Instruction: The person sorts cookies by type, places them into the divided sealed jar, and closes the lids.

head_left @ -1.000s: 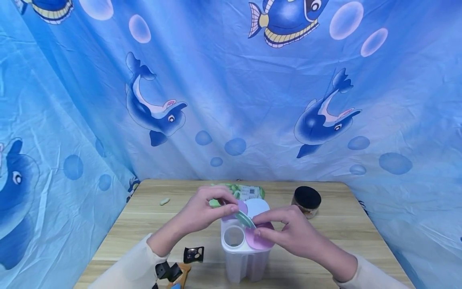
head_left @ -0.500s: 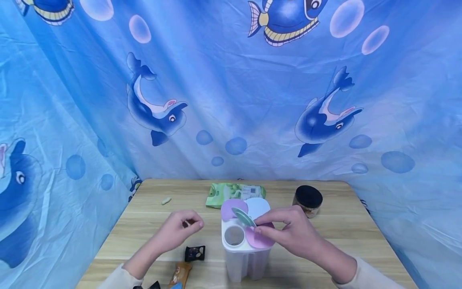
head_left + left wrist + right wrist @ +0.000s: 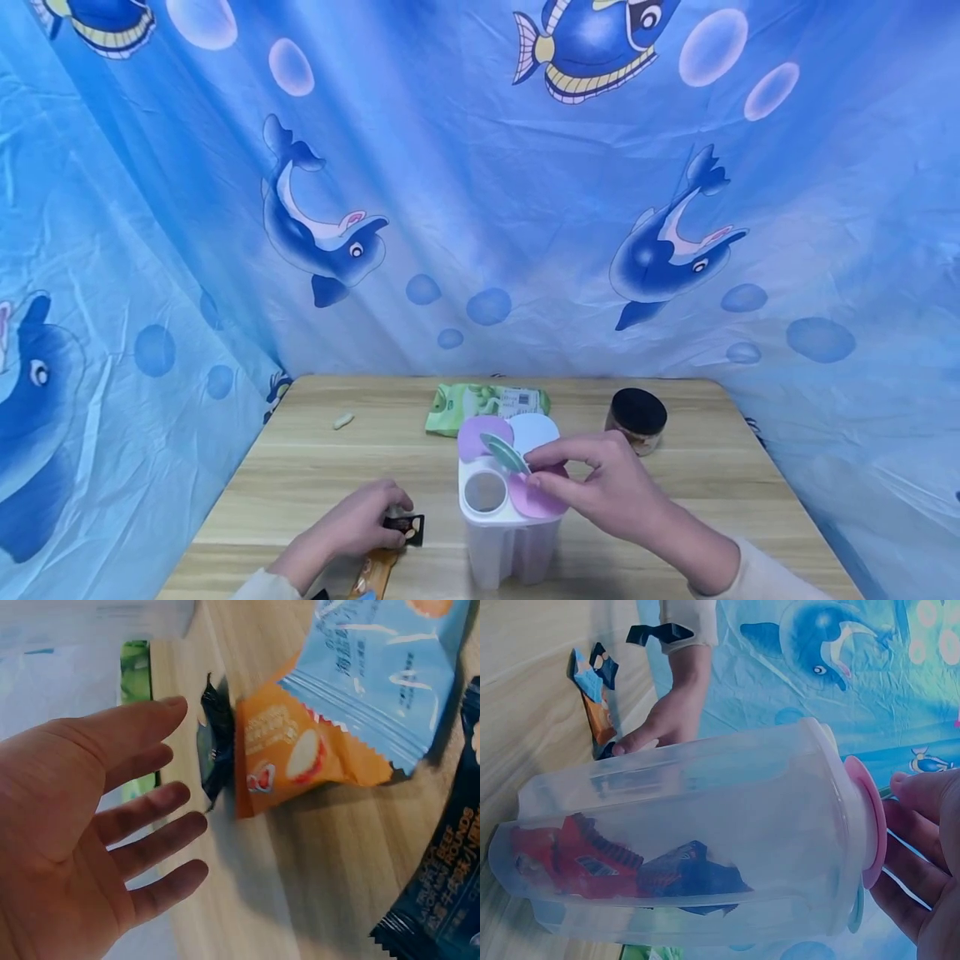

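A clear plastic storage container (image 3: 513, 542) with several lidded compartments stands upright on the table. One round opening (image 3: 486, 492) at its front left is uncovered. My right hand (image 3: 611, 479) pinches a tilted green lid (image 3: 504, 454) between thumb and fingers, above the pink lid (image 3: 537, 497). Through the container wall, the right wrist view shows red packets (image 3: 592, 859) and a dark blue packet (image 3: 694, 877). My left hand (image 3: 363, 521) reaches down at a small black snack packet (image 3: 408, 528). In the left wrist view its fingers are spread beside that packet (image 3: 217, 742), apart from it.
An orange snack packet (image 3: 289, 742), a blue one (image 3: 382, 675) and another black one (image 3: 442, 870) lie at the front left. Behind the container is a green bag (image 3: 483, 404). A black-lidded jar (image 3: 637, 414) stands right, and a small pale piece (image 3: 342, 421) lies left.
My left hand has let go of the green lid and moved left and down to the black snack packet. The right hand still holds the lid in nearly the same place.
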`<state>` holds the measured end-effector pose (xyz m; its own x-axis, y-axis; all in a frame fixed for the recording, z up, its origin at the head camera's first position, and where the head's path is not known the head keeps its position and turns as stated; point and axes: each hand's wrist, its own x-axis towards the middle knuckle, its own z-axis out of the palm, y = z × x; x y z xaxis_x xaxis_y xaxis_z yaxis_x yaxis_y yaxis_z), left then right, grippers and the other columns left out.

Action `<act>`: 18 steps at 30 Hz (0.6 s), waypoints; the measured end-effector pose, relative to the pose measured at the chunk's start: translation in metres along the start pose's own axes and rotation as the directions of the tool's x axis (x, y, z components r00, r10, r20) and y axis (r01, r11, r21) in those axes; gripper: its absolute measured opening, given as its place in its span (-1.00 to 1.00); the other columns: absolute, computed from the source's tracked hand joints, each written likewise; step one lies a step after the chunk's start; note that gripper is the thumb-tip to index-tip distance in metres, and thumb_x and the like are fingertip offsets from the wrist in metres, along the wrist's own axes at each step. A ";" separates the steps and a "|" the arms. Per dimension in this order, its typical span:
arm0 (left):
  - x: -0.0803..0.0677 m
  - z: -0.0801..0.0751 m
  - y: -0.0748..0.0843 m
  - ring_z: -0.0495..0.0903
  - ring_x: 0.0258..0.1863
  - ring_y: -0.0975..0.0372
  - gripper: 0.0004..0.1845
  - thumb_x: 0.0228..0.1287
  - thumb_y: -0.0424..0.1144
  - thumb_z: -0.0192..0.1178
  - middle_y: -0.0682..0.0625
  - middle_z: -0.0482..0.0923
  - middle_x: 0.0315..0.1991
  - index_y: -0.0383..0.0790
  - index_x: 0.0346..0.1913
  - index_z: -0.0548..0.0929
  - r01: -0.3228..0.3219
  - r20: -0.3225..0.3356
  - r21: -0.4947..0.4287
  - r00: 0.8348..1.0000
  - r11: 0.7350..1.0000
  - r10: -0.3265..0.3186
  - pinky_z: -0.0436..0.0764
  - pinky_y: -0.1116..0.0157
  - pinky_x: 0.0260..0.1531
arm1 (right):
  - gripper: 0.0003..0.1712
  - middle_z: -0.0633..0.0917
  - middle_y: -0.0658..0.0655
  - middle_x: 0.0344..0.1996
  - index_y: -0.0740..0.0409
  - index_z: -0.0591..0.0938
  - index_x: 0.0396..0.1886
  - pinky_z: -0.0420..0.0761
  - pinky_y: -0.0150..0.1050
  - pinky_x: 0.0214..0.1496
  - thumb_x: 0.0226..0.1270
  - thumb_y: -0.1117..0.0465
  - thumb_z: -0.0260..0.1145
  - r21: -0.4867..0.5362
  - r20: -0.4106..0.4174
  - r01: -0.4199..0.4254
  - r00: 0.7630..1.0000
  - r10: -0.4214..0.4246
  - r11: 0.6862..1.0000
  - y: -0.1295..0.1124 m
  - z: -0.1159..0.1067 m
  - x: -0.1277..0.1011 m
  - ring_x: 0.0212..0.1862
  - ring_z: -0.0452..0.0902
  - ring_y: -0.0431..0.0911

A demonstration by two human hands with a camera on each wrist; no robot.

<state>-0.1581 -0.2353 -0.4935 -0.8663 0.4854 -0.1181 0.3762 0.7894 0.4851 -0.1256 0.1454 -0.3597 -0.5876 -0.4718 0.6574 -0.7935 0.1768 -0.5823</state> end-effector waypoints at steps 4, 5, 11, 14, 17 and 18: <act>0.000 0.004 -0.006 0.60 -0.17 0.19 -0.58 0.04 -0.11 0.55 0.09 0.61 -0.18 -0.16 -0.04 0.74 -0.013 0.013 -0.012 1.000 1.000 0.013 0.61 0.15 -0.13 | -0.76 0.80 -0.13 -0.37 0.02 0.83 -0.18 0.64 -0.44 -0.34 0.20 0.38 0.53 -0.012 -0.004 0.007 1.000 -0.007 1.000 0.000 0.001 -0.001 -0.37 0.67 -0.31; 0.001 0.005 -0.007 0.60 -0.18 0.20 -0.60 0.05 -0.12 0.55 0.11 0.61 -0.19 -0.15 -0.05 0.74 -0.016 0.012 -0.010 1.000 1.000 0.016 0.61 0.16 -0.13 | -0.77 0.80 -0.13 -0.37 0.02 0.83 -0.18 0.64 -0.44 -0.34 0.20 0.39 0.53 -0.014 -0.005 0.012 1.000 -0.012 1.000 0.001 0.001 -0.001 -0.37 0.67 -0.31; 0.003 0.007 -0.011 0.56 -0.27 0.28 -0.77 0.09 -0.20 0.51 0.16 0.60 -0.28 -0.09 -0.18 0.75 -0.018 0.003 -0.013 1.000 1.000 0.018 0.56 0.23 -0.24 | -0.76 0.80 -0.11 -0.37 0.04 0.83 -0.18 0.64 -0.43 -0.34 0.19 0.40 0.54 -0.015 -0.007 0.029 1.000 -0.029 0.999 0.002 0.001 -0.001 -0.37 0.66 -0.30; 0.005 0.008 -0.011 0.55 -0.28 0.30 -0.77 0.07 -0.22 0.51 0.17 0.60 -0.29 -0.08 -0.19 0.74 -0.017 -0.002 -0.022 1.000 1.000 0.017 0.55 0.25 -0.25 | -0.76 0.81 -0.08 -0.37 0.05 0.83 -0.18 0.65 -0.42 -0.32 0.18 0.40 0.54 -0.011 -0.011 0.032 0.999 -0.032 0.999 0.002 0.002 -0.001 -0.37 0.67 -0.29; 0.006 0.008 -0.013 0.55 -0.29 0.30 -0.75 0.05 -0.23 0.52 0.16 0.60 -0.29 -0.11 -0.18 0.75 -0.018 -0.007 -0.038 1.000 0.999 0.017 0.56 0.26 -0.25 | -0.77 0.81 -0.09 -0.36 0.04 0.83 -0.18 0.66 -0.41 -0.31 0.20 0.38 0.54 -0.010 -0.007 0.023 1.000 -0.023 1.000 0.002 0.002 -0.001 -0.36 0.67 -0.29; 0.006 0.008 -0.014 0.55 -0.29 0.30 -0.75 0.05 -0.22 0.52 0.17 0.60 -0.29 -0.11 -0.18 0.75 -0.015 -0.008 -0.043 1.000 0.999 0.015 0.56 0.26 -0.25 | -0.78 0.81 -0.10 -0.36 0.03 0.83 -0.18 0.66 -0.40 -0.31 0.21 0.37 0.53 -0.010 -0.005 0.019 1.000 -0.019 1.000 0.001 0.002 0.000 -0.36 0.67 -0.30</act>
<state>-0.1661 -0.2398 -0.5081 -0.8632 0.4941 -0.1041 0.3747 0.7650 0.5239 -0.1263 0.1444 -0.3615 -0.5731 -0.4709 0.6707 -0.8060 0.1761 -0.5651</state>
